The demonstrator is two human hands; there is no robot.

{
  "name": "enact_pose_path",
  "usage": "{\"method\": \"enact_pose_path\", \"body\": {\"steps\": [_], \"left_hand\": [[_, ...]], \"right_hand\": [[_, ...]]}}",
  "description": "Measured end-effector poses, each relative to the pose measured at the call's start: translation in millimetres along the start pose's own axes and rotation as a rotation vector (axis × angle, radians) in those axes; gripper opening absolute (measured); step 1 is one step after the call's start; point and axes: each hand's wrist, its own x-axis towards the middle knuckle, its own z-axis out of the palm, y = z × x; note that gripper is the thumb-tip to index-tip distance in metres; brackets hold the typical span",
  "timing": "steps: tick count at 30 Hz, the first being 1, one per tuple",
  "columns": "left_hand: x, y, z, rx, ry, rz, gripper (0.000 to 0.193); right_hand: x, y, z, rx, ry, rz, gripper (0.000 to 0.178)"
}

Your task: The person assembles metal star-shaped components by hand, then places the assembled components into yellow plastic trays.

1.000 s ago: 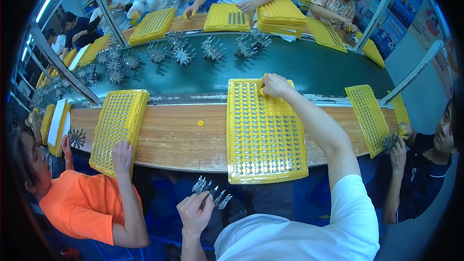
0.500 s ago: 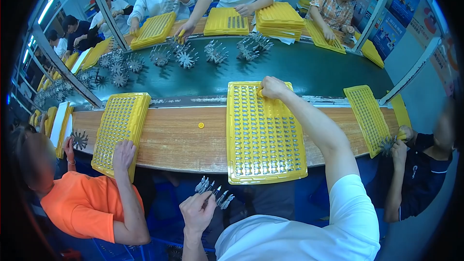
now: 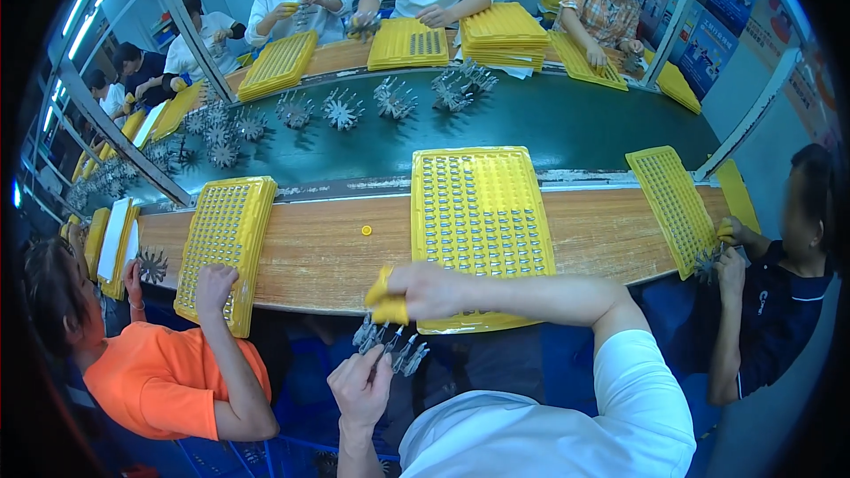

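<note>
My left hand is closed around a metal spoked rack with small pointed pieces on its arms, held below the table's front edge. Just above it is my right hand, somewhat blurred, with yellow coverings on its fingertips. Those fingertips look apart and point towards the rack; I see nothing between them. Under my right forearm lies a yellow tray with rows of small metal pieces; its upper right part shows bare slots. The forearm hides part of the tray's near end.
Left of the tray, a small yellow ring lies on the wooden table. Several metal spoked racks stand on the green belt. A person in orange sits by another tray at left; other people work across and at right.
My right hand has come back from the tray's far end to just above the rack in my left hand. Across the belt, a person has lifted a spoked rack off it.
</note>
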Motion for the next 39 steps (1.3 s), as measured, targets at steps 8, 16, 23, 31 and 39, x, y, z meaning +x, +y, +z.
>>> {"method": "enact_pose_path", "body": {"steps": [8, 16, 23, 31, 39], "left_hand": [[-16, 7, 4, -0.312, 0.148, -0.209, 0.020], [-5, -5, 0, -0.066, 0.018, -0.102, 0.014], [12, 6, 15, 0.117, -0.036, 0.107, 0.012], [15, -2, 11, 0.108, 0.051, -0.005, 0.011], [-2, -20, 9, -0.032, 0.060, -0.206, 0.011]], "right_hand": [[-6, -8, 37, 0.151, -0.011, -0.092, 0.023], [-17, -8, 31, 0.086, -0.017, -0.275, 0.018], [-27, -14, 13, -0.409, -0.153, -0.216, 0.012], [-24, 52, -71, -0.551, 0.040, 0.367, 0.027], [-8, 160, -191, -0.728, 0.414, 0.658, 0.026]]}}
